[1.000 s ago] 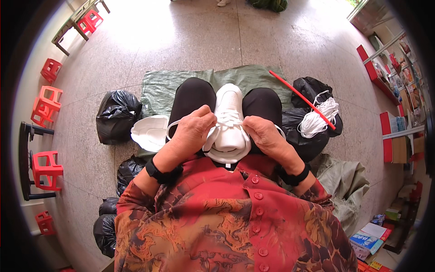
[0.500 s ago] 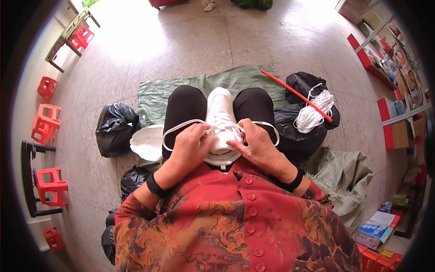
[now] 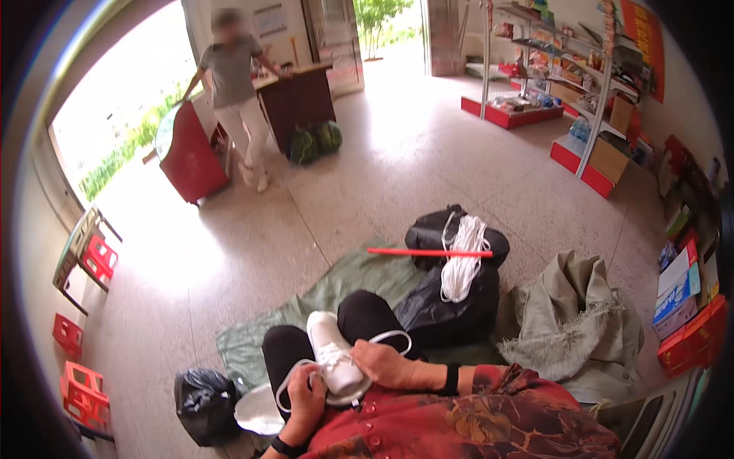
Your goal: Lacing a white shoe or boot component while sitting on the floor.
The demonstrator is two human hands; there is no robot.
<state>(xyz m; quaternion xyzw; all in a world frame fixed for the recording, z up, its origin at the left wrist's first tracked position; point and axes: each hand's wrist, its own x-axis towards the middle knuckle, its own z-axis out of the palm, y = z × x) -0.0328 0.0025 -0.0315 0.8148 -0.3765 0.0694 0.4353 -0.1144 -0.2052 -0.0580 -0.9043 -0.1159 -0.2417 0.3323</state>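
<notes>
A white lace-up shoe [image 3: 336, 369] lies between my black-trousered knees, toe pointing away from me. My left hand [image 3: 308, 396] is closed at the shoe's left side, pinching a white shoelace [image 3: 284, 382] that loops out past the knee. On the other side, my right hand [image 3: 382, 364] is closed by the laces, with another loop arching out above it. The fingertips of both hands are partly hidden. Left of my knee lies a white rounded piece [image 3: 258, 411], its kind unclear.
A green woven sheet [image 3: 252, 342] lies under my legs. Black plastic bags [image 3: 205, 409] flank me; the right one bears a bundle of white laces [image 3: 462, 268] and a red stick [image 3: 413, 252]. Beyond are a crumpled sack [image 3: 562, 329], red stools [image 3: 86, 394], shelves and a standing person [image 3: 237, 84].
The view has swung up and to the right, bringing the person and doorway into sight. Both hands stay at the shoe; the left has shifted from over the laces toward the side loop.
</notes>
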